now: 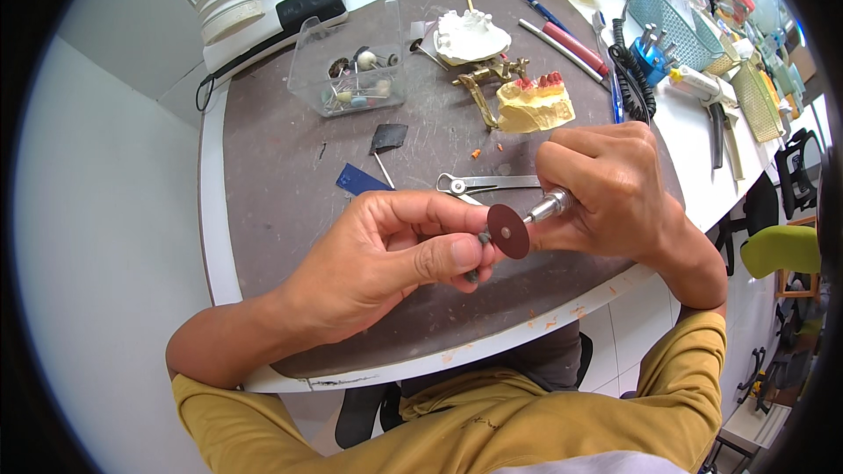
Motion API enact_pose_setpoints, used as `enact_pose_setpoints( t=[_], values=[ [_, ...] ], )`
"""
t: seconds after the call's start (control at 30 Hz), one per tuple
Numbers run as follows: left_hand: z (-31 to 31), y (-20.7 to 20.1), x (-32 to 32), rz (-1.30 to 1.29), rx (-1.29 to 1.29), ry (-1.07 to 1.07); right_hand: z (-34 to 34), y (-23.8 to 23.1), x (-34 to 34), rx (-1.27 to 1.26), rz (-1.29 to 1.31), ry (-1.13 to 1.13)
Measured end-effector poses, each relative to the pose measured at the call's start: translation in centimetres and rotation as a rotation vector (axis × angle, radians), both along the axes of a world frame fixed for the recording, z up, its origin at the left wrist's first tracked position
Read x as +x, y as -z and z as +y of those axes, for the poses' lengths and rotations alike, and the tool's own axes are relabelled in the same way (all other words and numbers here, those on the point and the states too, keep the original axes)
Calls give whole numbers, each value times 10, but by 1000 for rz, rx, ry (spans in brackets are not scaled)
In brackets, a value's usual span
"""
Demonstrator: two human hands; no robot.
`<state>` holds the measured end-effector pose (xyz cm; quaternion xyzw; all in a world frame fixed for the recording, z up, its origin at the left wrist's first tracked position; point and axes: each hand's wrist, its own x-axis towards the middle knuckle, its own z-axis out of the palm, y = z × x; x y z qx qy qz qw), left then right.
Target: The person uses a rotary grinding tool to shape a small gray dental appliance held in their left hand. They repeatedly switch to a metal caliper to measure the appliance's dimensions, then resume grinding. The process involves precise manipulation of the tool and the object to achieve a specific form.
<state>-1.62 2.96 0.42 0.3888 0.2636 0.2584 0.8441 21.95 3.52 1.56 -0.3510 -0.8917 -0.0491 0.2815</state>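
- Centrally, a small dark grey piece point(472, 276) sits at the fingertips of the left hand point(386, 254), pinched between thumb and fingers.
- The right hand point(610, 193) is curled tightly around a silver handpiece point(551, 204), which carries a reddish-brown disc point(508, 233).
- The disc stands between the two hands, right beside the piece; whether they touch, I cannot tell.
- Just beyond the fingers lies a metal caliper point(496, 182), partly covered by both hands.
- Further off are a yellow dental cast point(536, 110) with red teeth, a brass-coloured articulator point(479, 96) and a white cast point(470, 38).
- To the left lie a blue strip point(360, 179), a dark square point(389, 137) and a clear box point(347, 96) of small tools.
- Pens and a coiled black cord point(644, 92) crowd the right side, past the right hand.
- The brown mat point(272, 175) stretches left of the left hand; its white-edged table point(527, 326) curves below both wrists.
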Motion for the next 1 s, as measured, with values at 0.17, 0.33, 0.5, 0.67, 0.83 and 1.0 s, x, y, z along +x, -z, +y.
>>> enact_pose_setpoints(
  t=[0.17, 0.33, 0.5, 0.67, 0.83, 1.0],
  values=[
    [1, 0, 1, -3, -3, -12, 0, 0, 2, -4, -7, 31],
    [1, 1, 0, 1, 7, 11, 0, 0, 1, -6, -4, 9],
    [1, 1, -1, -22, -19, -7, 1, 0, 2, -10, -10, 43],
    [1, 2, -1, -27, 4, 6, 0, 1, 2, 0, 3, 29],
    [1, 1, 0, -17, -2, -17, 1, 3, 2, 1, 22, 40],
    [2, 2, 0, -13, 20, 5, 0, 1, 4, -16, -17, 35]
  ],
)
